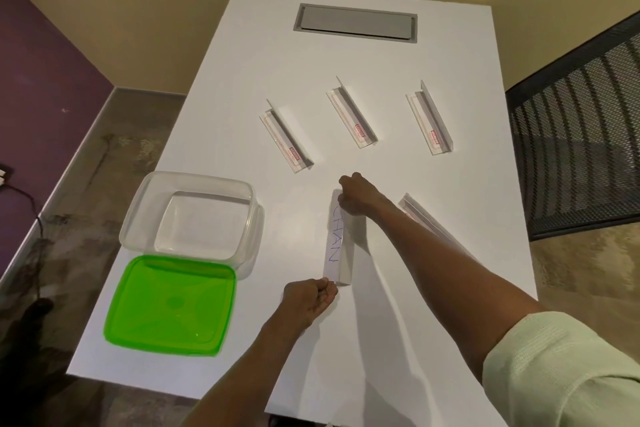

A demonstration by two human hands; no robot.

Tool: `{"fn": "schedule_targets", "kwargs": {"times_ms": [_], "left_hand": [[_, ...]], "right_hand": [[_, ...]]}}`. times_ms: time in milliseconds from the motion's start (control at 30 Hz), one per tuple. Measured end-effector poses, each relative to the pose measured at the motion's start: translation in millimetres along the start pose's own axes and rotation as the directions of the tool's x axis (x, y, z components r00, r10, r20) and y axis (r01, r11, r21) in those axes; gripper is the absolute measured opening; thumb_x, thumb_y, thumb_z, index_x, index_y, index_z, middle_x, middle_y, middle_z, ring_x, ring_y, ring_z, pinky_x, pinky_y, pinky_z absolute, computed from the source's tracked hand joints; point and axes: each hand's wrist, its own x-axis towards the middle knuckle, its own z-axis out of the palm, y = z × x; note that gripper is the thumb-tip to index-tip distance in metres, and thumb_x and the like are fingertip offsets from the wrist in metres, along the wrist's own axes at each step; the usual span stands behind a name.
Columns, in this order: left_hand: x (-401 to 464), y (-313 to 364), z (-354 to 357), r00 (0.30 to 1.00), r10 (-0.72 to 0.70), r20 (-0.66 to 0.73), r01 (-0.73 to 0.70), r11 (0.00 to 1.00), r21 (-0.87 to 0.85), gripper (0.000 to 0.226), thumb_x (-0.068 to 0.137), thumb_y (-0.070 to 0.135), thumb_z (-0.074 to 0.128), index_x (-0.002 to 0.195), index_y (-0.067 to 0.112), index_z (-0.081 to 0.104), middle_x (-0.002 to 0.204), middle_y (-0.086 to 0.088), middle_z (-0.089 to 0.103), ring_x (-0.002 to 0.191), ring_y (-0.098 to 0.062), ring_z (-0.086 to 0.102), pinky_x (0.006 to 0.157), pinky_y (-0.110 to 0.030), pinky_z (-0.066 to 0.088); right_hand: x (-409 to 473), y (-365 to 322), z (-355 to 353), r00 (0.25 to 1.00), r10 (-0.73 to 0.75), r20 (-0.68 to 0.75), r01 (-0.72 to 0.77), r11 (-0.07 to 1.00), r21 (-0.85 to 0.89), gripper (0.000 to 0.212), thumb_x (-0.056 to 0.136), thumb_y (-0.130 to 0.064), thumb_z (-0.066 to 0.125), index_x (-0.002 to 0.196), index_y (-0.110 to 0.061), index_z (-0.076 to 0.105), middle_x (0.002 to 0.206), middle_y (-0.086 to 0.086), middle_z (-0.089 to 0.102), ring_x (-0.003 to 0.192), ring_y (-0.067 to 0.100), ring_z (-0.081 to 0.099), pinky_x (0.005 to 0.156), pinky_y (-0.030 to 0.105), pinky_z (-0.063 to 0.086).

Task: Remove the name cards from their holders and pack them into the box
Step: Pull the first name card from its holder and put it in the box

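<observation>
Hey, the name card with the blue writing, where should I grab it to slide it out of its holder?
Pinch the name card at its near short end, where the left hand already is. The holder lies lengthwise away from you with the right hand on its far end, so pulling straight toward you looks like the likeliest way out.

White table (398, 340), five clear holders, clear box (138, 218), green lid (169, 305)
</observation>
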Motion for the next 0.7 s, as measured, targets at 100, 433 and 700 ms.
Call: {"fn": "schedule_targets", "kwargs": {"times_ms": [100,433,700], "left_hand": [[-5,9,0,0.994,0.11,-0.017,-0.106,0.985,0.136,0.024,0.089,-0.003,0.059,0.066,-0.005,0.054,0.054,-0.015,0.052,0.042,-0.02,0.044,0.04,-0.021,0.043],[-19,112,39,0.552,0.769,0.322,-0.666,0.175,0.725,0.018,0.086,0.014,0.063,0.101,0.01,0.072,0.102,-0.005,0.073,0.095,-0.018,0.066,0.087,-0.025,0.048],[6,144,91,0.504,0.51,0.697,-0.579,-0.4,0.711,0.048,0.098,0.023,0.049,0.144,0.013,0.038,0.151,-0.007,0.04,0.141,-0.025,0.032,0.115,-0.039,0.028]], "right_hand": [[-10,3,3,0.996,0.035,-0.078,-0.026,0.993,0.117,0.042,0.092,-0.021,0.052,0.127,0.0,0.042,0.127,0.022,0.049,0.115,0.038,0.053,0.091,0.041,0.047],[-99,14,66,0.915,0.404,0.008,-0.37,0.829,0.42,0.037,0.079,-0.044,0.058,0.079,-0.008,0.055,0.084,0.011,0.067,0.084,0.031,0.067,0.064,0.03,0.044],[-134,7,95,0.767,0.414,0.489,-0.613,0.249,0.75,0.024,0.083,-0.03,0.055,0.075,-0.007,0.056,0.059,0.011,0.047,0.044,0.018,0.036,0.051,0.028,0.033]]}}
